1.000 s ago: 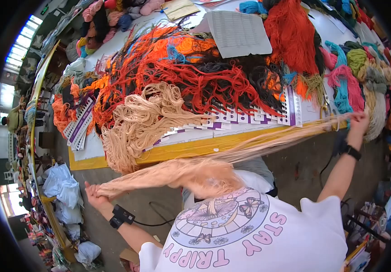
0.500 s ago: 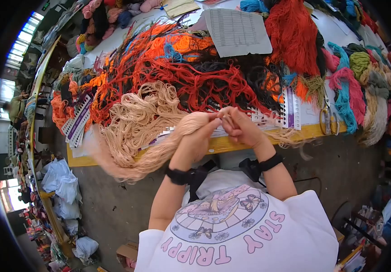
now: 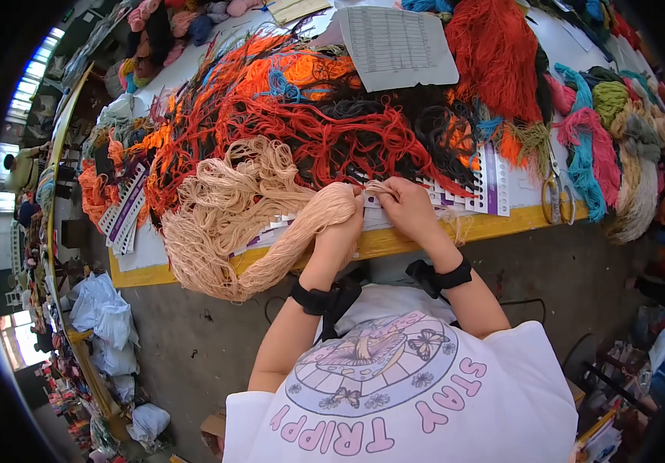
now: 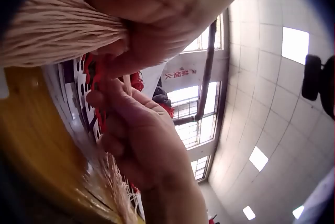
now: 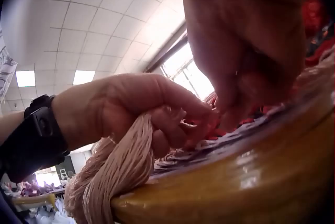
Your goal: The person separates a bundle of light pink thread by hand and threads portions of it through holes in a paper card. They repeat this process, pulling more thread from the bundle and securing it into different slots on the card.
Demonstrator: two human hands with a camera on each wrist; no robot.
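Hands at the near edge of the table (image 3: 518, 220), seen from above. The left hand (image 3: 339, 230) is closed around a thick beige yarn bundle (image 3: 290, 245), with fingers and thumb curled over its upper end. From this grip the bundle runs down and to the left, crossing the yellow table edge, and its lower end lies beyond that edge. The right hand (image 3: 410, 207) sits just beside the left, its fingertips pinching a few beige strands that leave the top of the same bundle. Both hands rest over a row of purple-and-white punched cards (image 3: 477, 189) laid along the table edge. In the right wrist view, the curled fingers of the left hand lie close against the right fingertips above the yellow edge. A loose beige yarn heap (image 3: 224, 193) lies on the table just left of the hands, touching a red and orange yarn tangle (image 3: 309, 131) behind it. Scissors (image 3: 555, 191) lie to the right, apart from the hands. A printed sheet (image 3: 398, 46) rests on the far yarn. Each wrist carries a black band (image 3: 313, 297).
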